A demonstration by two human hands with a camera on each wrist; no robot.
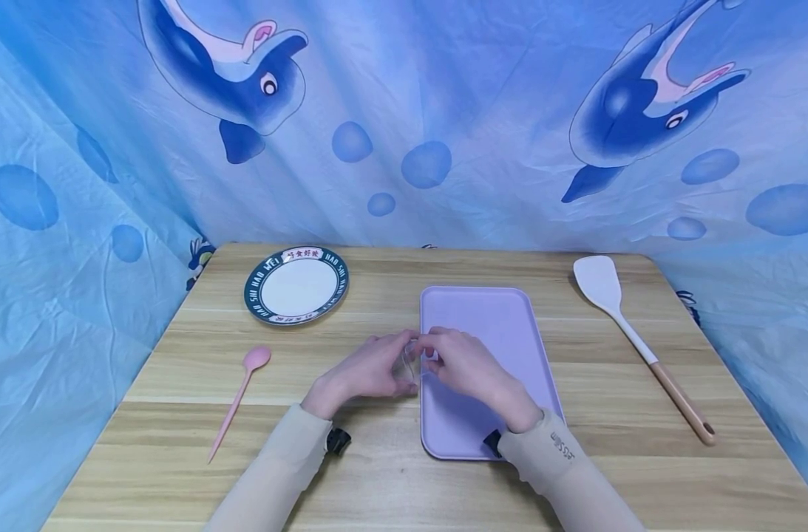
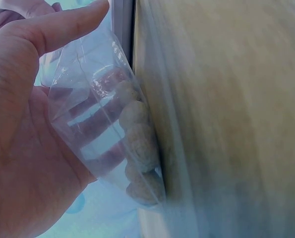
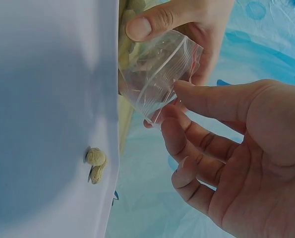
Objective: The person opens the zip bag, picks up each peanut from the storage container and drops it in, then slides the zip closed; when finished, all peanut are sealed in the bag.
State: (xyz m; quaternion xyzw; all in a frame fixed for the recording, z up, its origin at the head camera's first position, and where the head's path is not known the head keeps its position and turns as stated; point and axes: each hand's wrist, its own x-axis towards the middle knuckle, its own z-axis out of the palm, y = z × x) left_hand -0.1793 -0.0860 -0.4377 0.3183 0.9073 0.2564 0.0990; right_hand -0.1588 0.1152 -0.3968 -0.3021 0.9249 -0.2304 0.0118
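A small clear zip bag [image 3: 149,82] with a red line along its top stands near the left edge of the purple tray [image 1: 493,314]. Tan, rough-skinned peanuts [image 2: 141,144] lie along its bottom. My left hand [image 1: 370,367] grips the bag round its sides, thumb across the front. With thumb and fingertips, my right hand [image 1: 466,362] pinches the bag's zip end, over the tray's left side. A single peanut [image 3: 95,161] lies on the tray, seen in the right wrist view; in the head view my right hand hides it.
A white plate with a dark green rim [image 1: 297,284] sits at the back left of the wooden table [image 1: 364,480]. In front of it lies a pink spoon [image 1: 240,391]. On the right lies a white spatula with a wooden handle [image 1: 633,336]. A blue dolphin curtain [image 1: 483,96] hangs behind.
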